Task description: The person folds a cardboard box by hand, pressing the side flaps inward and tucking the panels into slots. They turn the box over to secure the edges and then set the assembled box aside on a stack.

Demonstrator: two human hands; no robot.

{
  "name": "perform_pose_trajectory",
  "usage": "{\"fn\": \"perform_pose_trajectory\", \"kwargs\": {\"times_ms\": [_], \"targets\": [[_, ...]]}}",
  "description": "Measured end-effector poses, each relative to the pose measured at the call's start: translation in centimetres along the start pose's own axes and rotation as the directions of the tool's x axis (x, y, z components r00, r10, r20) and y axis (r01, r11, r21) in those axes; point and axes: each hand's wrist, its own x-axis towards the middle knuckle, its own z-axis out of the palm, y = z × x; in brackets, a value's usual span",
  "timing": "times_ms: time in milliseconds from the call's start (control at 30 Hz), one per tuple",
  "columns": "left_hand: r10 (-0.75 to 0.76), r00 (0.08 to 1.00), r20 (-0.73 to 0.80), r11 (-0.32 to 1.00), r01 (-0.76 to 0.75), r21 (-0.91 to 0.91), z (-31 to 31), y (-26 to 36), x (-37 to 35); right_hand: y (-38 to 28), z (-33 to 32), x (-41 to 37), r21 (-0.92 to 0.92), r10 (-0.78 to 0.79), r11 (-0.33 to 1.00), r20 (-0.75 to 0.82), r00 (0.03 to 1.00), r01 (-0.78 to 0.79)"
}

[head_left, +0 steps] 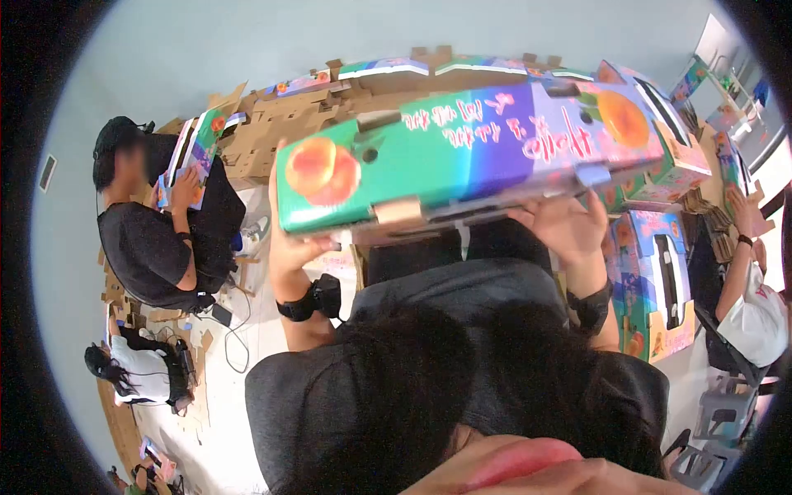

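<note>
Head cam: the peach box (pixel 375 177) was up mid-frame, mostly folded, w/ a small brown tab (pixel 397 209) sticking out; couldn't tell if its far side was shut. L hand (pixel 290 252) had fingers closed round one end. R hand (pixel 565 227) had fingers spread open, touching its low edge. Peach pics showed; pink words, upside down, too blurry.

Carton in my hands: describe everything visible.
The carton is long, apparently cardboard, printed green, blue and lilac, with peaches near both ends and inverted lettering. Slots, a round hole and a tan tab show. It is raised, slightly tilted; the left hand grips one end, the right hand meets its near edge.
</note>
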Motion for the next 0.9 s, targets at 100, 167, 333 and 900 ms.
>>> {"fn": "perform_pose_trajectory", "kwargs": {"times_ms": [100, 167, 333, 900], "targets": [[-0.048, 0.996, -0.07, 0.991, 0.039, -0.127, -0.1, -2.9, 0.0, 0.2, 0.8, -0.2, -0.023, 0.191, 0.98, -0.131, 0.973, -0.195], [0.033, 0.995, -0.097, 0.997, -0.039, -0.069, 0.3, -3.3, 0.1, 0.5, 3.5, -0.2, -0.121, 0.219, 0.961, -0.211, 0.953, -0.248], [0.342, 0.936, -0.083, 0.939, -0.338, 0.057, 4.4, 0.8, -0.5, 0.0, 6.0, 0.2, -0.248, 0.136, 0.958, -0.056, 0.989, -0.146], [0.484, 0.87, 0.088, 0.59, -0.399, 0.702, 5.9, 3.0, 0.3, -5.3, 4.5, 0.8, -0.953, -0.454, 0.286, -0.226, 0.862, -0.099]]}}
